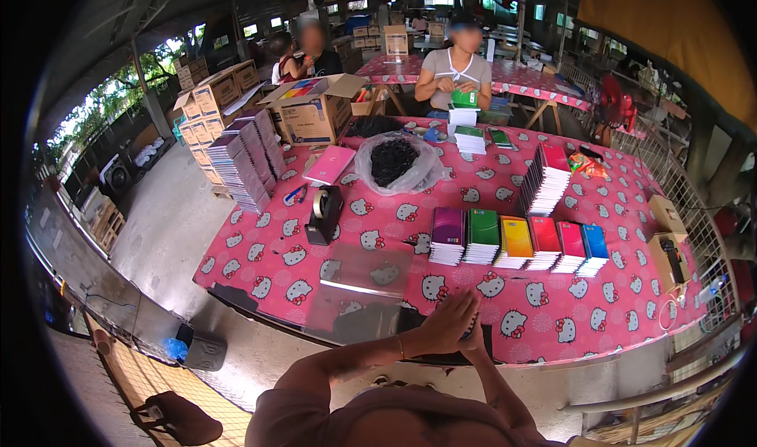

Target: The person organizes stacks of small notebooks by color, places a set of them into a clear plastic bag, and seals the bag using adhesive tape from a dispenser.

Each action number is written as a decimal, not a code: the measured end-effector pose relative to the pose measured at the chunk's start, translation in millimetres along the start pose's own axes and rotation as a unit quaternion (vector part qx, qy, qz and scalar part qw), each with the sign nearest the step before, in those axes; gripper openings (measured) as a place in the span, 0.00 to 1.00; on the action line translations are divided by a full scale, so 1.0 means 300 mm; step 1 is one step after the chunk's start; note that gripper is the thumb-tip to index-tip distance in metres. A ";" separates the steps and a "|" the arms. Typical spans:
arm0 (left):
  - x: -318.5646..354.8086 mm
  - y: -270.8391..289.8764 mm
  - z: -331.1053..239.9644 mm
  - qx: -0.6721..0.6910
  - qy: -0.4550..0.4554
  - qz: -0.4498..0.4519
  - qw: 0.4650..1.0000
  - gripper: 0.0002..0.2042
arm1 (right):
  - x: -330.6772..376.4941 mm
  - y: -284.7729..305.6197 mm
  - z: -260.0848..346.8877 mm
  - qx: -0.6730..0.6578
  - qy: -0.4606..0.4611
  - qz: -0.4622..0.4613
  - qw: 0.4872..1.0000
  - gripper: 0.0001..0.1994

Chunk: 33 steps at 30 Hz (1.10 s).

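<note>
At the near edge of the pink table (441, 202), my left hand (443, 325) and my right hand (475, 340) are pressed together, fingers pointing forward. Something small and dark shows between the palms, but I cannot make it out. Just beyond them stands a row of notebook stacks: purple (447, 230), green (482, 230), yellow (516, 238), red (543, 238), pinkish red (571, 240) and blue (594, 243). A clear plastic sheet (359, 285) lies left of my hands. Behind the row rises a taller notebook stack (546, 180).
A black tape dispenser (323, 216), a pink notebook (330, 164) and a plastic bag of black strands (394, 163) occupy the left half. Cartons (309, 119) and tall notebook piles (244, 159) stand beyond. Across the table, a person (456, 72) handles a green notebook (464, 99).
</note>
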State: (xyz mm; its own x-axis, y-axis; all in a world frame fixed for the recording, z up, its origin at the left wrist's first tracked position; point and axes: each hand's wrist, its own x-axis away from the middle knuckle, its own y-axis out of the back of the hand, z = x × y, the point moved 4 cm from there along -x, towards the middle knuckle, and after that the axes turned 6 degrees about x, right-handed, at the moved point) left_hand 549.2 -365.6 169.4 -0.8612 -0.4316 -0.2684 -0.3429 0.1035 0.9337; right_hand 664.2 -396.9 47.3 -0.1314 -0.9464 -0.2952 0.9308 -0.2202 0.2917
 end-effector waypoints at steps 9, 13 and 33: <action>-0.022 -0.007 0.041 0.004 0.016 0.008 1.000 0.57 | -0.004 -0.004 -0.057 -0.094 -0.041 0.011 0.995 0.39; -0.037 -0.010 0.048 0.028 0.020 0.018 0.999 0.58 | -0.007 -0.009 -0.091 -0.047 -0.046 0.021 0.998 0.40; 0.645 0.094 0.776 0.418 0.557 -0.285 0.659 0.43 | -0.251 -0.383 0.091 0.212 0.161 0.105 0.958 0.39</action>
State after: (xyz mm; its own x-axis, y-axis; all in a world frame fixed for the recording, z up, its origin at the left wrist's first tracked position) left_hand 285.7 -237.6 88.5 0.1465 -0.9552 0.2570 -0.9792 -0.1031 0.1748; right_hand 557.7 -306.8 60.9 0.2194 -0.8730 -0.4356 0.6942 -0.1740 0.6985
